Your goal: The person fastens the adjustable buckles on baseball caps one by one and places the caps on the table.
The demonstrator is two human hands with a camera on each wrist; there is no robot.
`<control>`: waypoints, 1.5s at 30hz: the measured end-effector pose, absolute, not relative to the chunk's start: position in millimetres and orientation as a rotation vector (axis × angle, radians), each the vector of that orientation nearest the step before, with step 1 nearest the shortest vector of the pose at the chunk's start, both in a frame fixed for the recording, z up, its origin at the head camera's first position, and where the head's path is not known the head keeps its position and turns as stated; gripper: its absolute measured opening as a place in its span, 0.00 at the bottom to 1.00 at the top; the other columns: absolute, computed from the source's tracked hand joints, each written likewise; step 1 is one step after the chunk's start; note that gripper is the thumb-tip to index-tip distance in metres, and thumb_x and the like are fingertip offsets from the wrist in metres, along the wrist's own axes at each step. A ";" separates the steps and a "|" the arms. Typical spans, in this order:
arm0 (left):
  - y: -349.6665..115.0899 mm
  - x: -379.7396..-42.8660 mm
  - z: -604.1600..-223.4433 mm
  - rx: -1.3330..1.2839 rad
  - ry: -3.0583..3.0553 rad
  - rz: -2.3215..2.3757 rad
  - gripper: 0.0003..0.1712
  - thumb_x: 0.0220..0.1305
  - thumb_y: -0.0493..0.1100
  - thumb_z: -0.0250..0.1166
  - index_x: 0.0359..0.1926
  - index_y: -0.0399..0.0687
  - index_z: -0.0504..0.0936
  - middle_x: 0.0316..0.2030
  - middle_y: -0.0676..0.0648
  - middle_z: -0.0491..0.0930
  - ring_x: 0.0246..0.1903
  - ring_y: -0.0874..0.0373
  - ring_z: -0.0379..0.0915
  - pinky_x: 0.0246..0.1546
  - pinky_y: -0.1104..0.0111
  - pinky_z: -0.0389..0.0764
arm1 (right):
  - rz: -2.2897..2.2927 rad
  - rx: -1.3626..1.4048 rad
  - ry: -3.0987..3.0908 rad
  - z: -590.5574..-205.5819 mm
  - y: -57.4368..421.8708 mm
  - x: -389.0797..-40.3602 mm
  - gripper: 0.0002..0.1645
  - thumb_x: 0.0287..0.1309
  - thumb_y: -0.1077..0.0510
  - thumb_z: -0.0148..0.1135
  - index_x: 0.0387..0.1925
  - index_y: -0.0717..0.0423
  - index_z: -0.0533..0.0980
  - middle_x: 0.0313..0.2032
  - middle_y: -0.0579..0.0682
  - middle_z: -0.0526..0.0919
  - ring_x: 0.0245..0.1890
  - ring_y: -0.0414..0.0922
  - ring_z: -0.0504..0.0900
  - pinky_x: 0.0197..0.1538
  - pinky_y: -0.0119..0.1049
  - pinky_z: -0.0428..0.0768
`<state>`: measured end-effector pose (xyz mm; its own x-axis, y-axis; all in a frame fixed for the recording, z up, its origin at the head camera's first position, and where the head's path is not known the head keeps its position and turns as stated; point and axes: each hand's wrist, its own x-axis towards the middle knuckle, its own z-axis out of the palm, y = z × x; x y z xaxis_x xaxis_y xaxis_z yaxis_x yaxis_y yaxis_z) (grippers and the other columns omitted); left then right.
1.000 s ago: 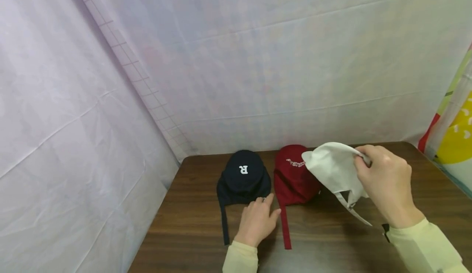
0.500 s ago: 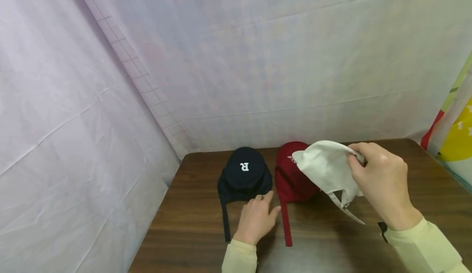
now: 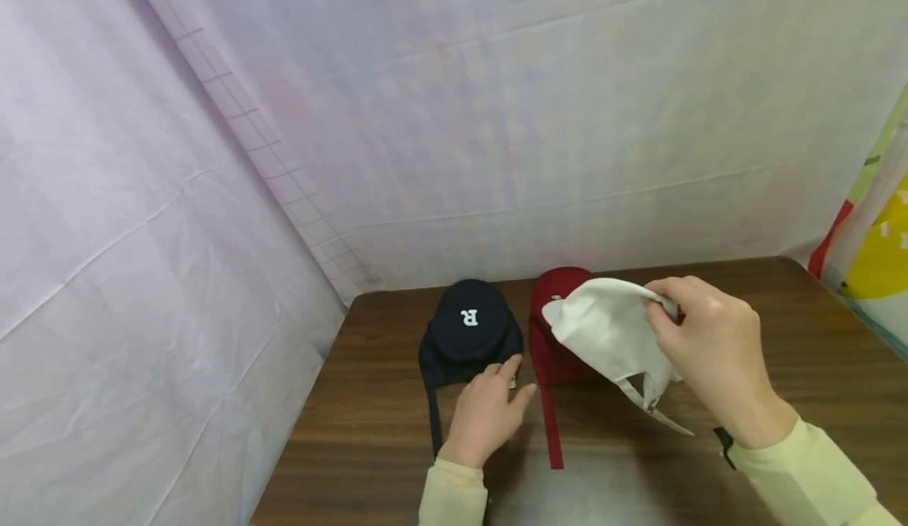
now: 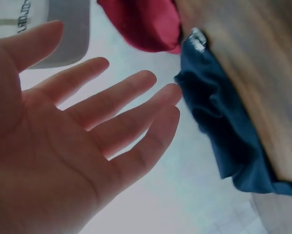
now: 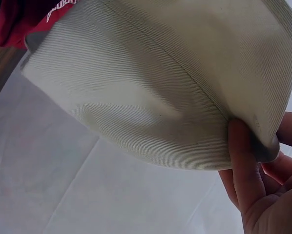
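Observation:
My right hand [image 3: 712, 352] pinches the edge of a white cap [image 3: 610, 325] and holds it above the table, with its adjusting strap hanging down. In the right wrist view, fingers and thumb grip the ribbed fabric of the white cap [image 5: 151, 92]. Behind it lies a red cap [image 3: 549, 352], its lettering mostly hidden and its strap trailing toward me. A dark navy cap [image 3: 471, 345] with a white letter R sits left of the red one. By its lower right edge is my left hand [image 3: 485, 414], holding nothing; the left wrist view shows its fingers [image 4: 131, 107] extended and apart.
The caps are on a dark wood-grain table [image 3: 355, 431]. A pale cloth backdrop [image 3: 496, 116] rises right behind its far edge, and another white sheet [image 3: 177, 313] hangs along the left. Colourful printed fabric [image 3: 880, 262] is at the far right.
My right hand has moved left with the white cap, which now covers more of the red cap. My left hand has shifted slightly at the navy cap's edge. The head view has tilted a little.

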<state>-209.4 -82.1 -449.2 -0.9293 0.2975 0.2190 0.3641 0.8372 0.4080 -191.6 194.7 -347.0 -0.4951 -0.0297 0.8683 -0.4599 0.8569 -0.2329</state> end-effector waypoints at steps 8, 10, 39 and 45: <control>-88.7 -208.6 -422.3 -0.544 -2.817 -0.709 0.31 0.72 0.57 0.61 0.71 0.52 0.72 0.60 0.43 0.78 0.56 0.49 0.77 0.52 0.53 0.79 | 0.569 0.388 -2.063 -349.0 187.0 -187.3 0.06 0.49 0.67 0.70 0.32 0.56 0.85 0.27 0.46 0.84 0.20 0.39 0.74 0.22 0.37 0.72; -90.0 -208.7 -416.1 -0.552 -2.815 -0.700 0.32 0.71 0.57 0.62 0.71 0.52 0.71 0.61 0.43 0.77 0.57 0.49 0.76 0.52 0.53 0.79 | 0.568 0.394 -2.068 -349.9 185.8 -187.2 0.06 0.49 0.67 0.71 0.32 0.56 0.85 0.27 0.47 0.84 0.20 0.39 0.75 0.22 0.38 0.73; -81.7 -207.7 -383.2 -0.711 -2.687 -0.758 0.30 0.68 0.35 0.57 0.70 0.53 0.73 0.61 0.47 0.77 0.44 0.58 0.78 0.41 0.64 0.81 | 0.547 0.467 -2.091 -344.2 171.8 -168.6 0.12 0.43 0.69 0.73 0.30 0.51 0.85 0.26 0.41 0.82 0.20 0.35 0.72 0.21 0.31 0.70; -80.6 -206.7 -381.5 -0.689 -2.673 -0.790 0.27 0.70 0.38 0.58 0.68 0.53 0.75 0.61 0.47 0.77 0.42 0.58 0.78 0.39 0.66 0.81 | 0.550 0.479 -2.086 -341.8 168.8 -163.9 0.13 0.43 0.68 0.73 0.29 0.49 0.85 0.25 0.38 0.81 0.19 0.33 0.69 0.20 0.30 0.68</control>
<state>-206.7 -80.6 -381.5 -0.8504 0.3655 0.3785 0.5125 0.7382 0.4386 -163.9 168.8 -341.8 -0.5214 -0.1271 0.8438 -0.5264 0.8262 -0.2008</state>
